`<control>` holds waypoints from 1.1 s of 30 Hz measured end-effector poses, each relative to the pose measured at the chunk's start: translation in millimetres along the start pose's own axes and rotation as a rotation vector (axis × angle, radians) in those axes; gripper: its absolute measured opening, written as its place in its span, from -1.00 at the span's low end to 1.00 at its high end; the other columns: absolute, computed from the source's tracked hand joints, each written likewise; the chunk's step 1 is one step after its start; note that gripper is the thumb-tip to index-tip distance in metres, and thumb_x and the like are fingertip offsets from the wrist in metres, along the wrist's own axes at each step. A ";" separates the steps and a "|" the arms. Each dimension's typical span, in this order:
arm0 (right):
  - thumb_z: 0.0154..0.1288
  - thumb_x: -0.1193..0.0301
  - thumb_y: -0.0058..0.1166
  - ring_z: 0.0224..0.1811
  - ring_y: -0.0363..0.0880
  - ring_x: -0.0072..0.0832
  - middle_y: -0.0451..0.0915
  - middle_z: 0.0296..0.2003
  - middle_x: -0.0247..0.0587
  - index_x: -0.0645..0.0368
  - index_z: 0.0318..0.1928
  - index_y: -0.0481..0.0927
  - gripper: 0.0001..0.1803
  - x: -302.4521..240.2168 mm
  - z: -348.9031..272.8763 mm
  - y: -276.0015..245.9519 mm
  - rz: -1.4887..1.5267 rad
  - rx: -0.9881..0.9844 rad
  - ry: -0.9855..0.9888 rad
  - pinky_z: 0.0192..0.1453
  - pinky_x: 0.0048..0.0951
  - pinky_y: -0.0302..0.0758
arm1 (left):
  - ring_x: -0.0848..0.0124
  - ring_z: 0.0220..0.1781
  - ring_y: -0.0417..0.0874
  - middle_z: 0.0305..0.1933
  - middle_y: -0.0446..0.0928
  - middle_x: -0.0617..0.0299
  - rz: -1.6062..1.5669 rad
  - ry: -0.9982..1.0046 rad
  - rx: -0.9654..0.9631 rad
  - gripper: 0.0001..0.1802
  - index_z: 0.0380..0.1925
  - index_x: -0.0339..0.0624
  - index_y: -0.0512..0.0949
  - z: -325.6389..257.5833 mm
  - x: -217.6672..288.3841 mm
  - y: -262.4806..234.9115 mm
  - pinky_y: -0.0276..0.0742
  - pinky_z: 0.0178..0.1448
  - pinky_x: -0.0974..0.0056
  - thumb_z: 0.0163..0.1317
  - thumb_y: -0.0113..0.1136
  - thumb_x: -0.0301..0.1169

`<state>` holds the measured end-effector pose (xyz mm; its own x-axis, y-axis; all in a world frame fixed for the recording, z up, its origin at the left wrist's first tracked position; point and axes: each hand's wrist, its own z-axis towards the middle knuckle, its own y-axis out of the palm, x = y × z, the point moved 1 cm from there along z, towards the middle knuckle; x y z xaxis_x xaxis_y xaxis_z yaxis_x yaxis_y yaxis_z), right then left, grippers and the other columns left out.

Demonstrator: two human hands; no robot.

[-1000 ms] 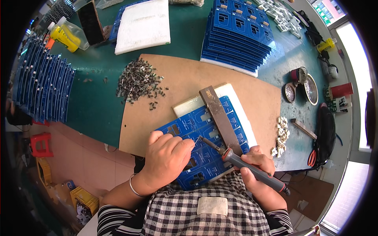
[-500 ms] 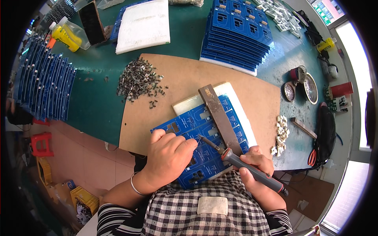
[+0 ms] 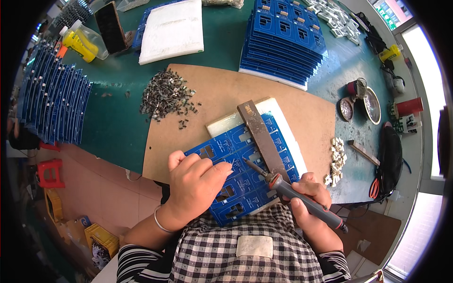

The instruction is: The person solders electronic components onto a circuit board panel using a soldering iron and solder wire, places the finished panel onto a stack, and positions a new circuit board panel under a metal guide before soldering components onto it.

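My right hand (image 3: 311, 198) grips a grey soldering iron (image 3: 306, 203) with a red collar. Its tip points up and left above a blue circuit board panel (image 3: 243, 181). My left hand (image 3: 196, 181) is closed over the panel's left part, thumb and fingers pinched. A thin silvery wire (image 3: 232, 163), probably solder, shows at the fingertips; the rest is hidden in the hand. The tip and the wire are apart. A brown bar (image 3: 263, 141) lies across the panel, which rests tilted on a white foam pad (image 3: 285, 122).
A brown board (image 3: 212, 89) lies under the work, with a heap of small black components (image 3: 165, 94) on it. Stacked blue panels (image 3: 283, 47) stand behind, more (image 3: 54, 94) at left. White connectors (image 3: 336, 162), a metal dish (image 3: 372, 106) and red-handled scissors (image 3: 374, 188) are at right.
The soldering iron's tip has moved slightly right, and its handle has shifted right and a little down. My left hand has drawn back slightly left, away from the tip.
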<state>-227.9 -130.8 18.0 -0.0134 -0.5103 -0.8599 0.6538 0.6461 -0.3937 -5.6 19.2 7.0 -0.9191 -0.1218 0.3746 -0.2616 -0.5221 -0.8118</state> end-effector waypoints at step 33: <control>0.12 0.41 0.35 -0.46 0.52 -0.39 0.71 -0.38 -0.15 0.26 -0.18 0.60 -0.71 1.9 -16.5 2.9 0.039 -0.015 0.020 -0.14 -0.31 0.38 | 0.34 -0.43 0.46 -0.49 0.52 0.37 -0.093 -0.012 -0.076 -0.82 -0.35 -0.02 0.61 -8.1 8.0 -0.9 0.21 -0.09 0.17 0.03 0.36 -0.53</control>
<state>-238.5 -120.5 9.8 -0.0035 -0.4732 -0.8809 0.6429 0.6737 -0.3645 -15.1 25.6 7.1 -0.8864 -0.0856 0.4550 -0.3680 -0.4660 -0.8046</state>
